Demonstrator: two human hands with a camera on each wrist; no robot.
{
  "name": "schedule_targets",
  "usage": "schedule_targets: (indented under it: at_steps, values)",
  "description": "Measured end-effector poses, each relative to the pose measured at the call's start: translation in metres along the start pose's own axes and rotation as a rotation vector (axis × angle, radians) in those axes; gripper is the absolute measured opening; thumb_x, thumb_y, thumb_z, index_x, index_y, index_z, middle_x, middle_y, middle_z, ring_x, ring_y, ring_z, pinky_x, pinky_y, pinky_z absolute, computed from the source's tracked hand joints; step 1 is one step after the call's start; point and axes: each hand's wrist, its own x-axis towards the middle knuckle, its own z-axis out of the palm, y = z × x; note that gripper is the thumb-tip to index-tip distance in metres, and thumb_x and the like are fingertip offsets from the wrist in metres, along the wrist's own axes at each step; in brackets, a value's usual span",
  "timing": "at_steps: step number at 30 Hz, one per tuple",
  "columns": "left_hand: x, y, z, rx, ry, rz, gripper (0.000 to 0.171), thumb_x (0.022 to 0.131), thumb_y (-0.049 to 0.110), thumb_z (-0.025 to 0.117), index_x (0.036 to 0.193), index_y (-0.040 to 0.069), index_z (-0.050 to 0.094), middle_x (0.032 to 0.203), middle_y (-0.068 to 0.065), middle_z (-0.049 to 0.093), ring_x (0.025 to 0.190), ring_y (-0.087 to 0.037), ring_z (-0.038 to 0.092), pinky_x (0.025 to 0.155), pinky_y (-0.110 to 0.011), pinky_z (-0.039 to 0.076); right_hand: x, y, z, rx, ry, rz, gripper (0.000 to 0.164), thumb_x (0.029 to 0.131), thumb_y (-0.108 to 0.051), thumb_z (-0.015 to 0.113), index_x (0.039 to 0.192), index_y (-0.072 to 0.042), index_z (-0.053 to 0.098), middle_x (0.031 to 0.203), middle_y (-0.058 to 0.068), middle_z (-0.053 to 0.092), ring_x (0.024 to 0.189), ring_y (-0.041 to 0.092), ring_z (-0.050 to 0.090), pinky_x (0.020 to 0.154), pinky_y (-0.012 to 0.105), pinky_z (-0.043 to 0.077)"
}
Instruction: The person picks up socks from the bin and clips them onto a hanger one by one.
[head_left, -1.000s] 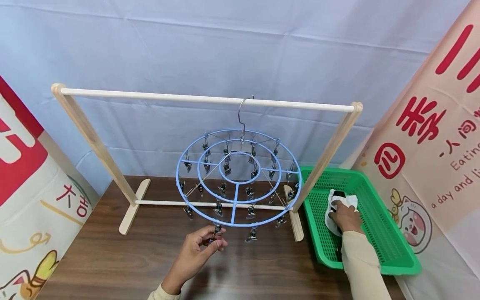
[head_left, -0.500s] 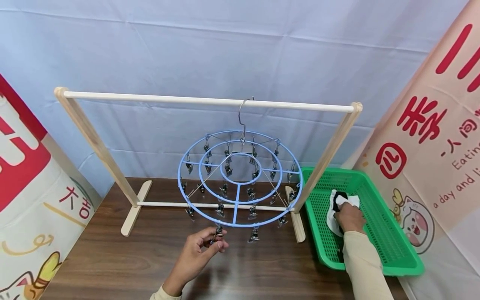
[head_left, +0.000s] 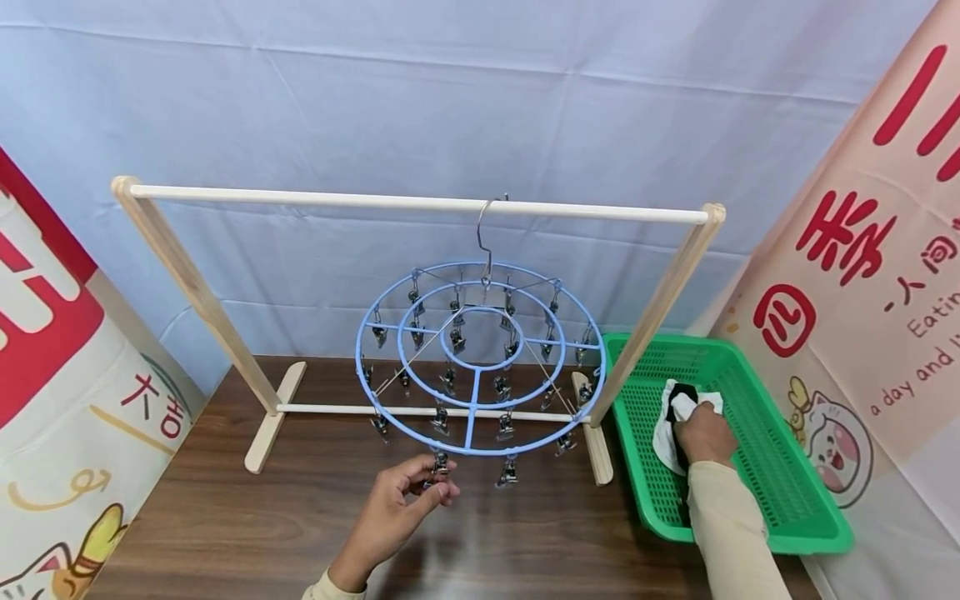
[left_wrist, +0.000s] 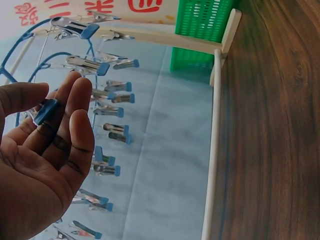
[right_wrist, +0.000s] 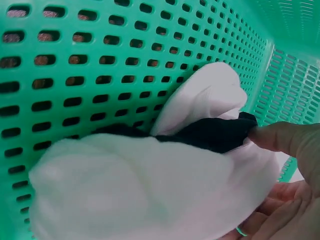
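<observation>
My left hand pinches a metal clip at the front of the round blue sock hanger. Seen from the left wrist, the thumb and fingers lie around the clip's blue tip. Down in the green basket, my right hand grips a white sock. Thumb above and fingers below, it holds the bunched fabric in the right wrist view. Black cloth is folded among the white, and another rounded white piece lies behind it. The right palm is mostly out of sight.
The hanger hangs by its metal hook from the white top bar of a wooden stand. Several clips dangle from its rings. The stand's feet rest on the brown table, and printed banners flank both sides.
My right hand has shifted slightly right in the basket and its fingers have drawn in on the white sock. The left hand stays at the same clip.
</observation>
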Motion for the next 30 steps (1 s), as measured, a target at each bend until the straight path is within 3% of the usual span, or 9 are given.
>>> schedule_targets:
  at_steps: [10, 17, 30]
  values:
    - [-0.0009, -0.0006, -0.0010, 0.009, 0.005, -0.011, 0.020, 0.093, 0.002, 0.061, 0.113, 0.000, 0.063, 0.089, -0.012, 0.072, 0.075, -0.017, 0.069, 0.066, -0.031, 0.054, -0.0016, 0.0008, -0.0007, -0.020, -0.081, -0.007, 0.047, 0.090, -0.022, 0.054, 0.111, 0.019, 0.053, 0.104, 0.042, 0.054, 0.096, 0.057, 0.052, 0.086, 0.070, 0.036]
    - [-0.0016, 0.0002, -0.0021, 0.004, 0.003, 0.005, 0.020, 0.093, 0.002, 0.061, 0.112, -0.001, 0.063, 0.089, -0.012, 0.072, 0.076, -0.016, 0.069, 0.066, -0.031, 0.055, -0.0031, 0.0007, -0.0025, 0.031, -0.035, -0.048, 0.043, 0.086, -0.020, 0.056, 0.103, 0.020, 0.054, 0.093, 0.040, 0.056, 0.083, 0.052, 0.057, 0.066, 0.055, 0.047]
    - [-0.0027, -0.0010, 0.0026, -0.055, 0.012, -0.028, 0.017, 0.095, 0.003, 0.058, 0.110, -0.005, 0.062, 0.088, -0.016, 0.071, 0.077, -0.029, 0.069, 0.069, -0.038, 0.057, -0.0042, -0.0038, -0.0022, 0.099, 0.024, -0.071, 0.050, 0.094, -0.034, 0.049, 0.097, 0.015, 0.058, 0.086, 0.034, 0.059, 0.068, 0.042, 0.058, 0.049, 0.045, 0.044]
